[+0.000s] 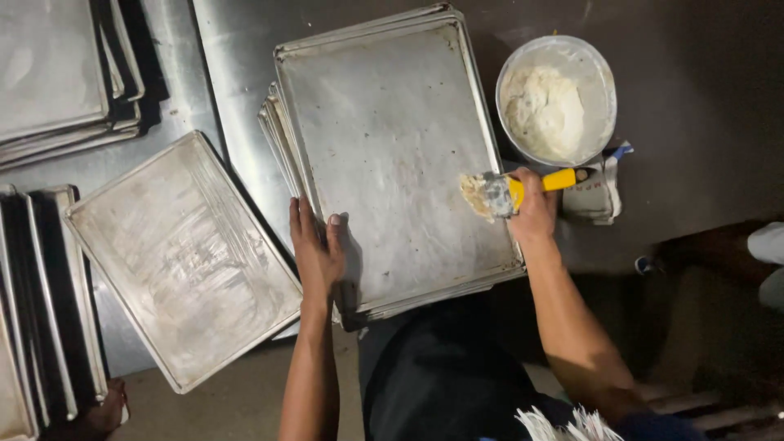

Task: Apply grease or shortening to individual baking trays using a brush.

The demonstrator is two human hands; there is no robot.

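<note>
While my left hand (317,249) lies spread on the top tray (390,155), my right hand (535,208) grips a brush (500,193).
Centre frame, the stiff, greasy-looking tray seems slippery; hold its rim. Upper right, a bowl (556,100) sits on the table (694,98).
</note>
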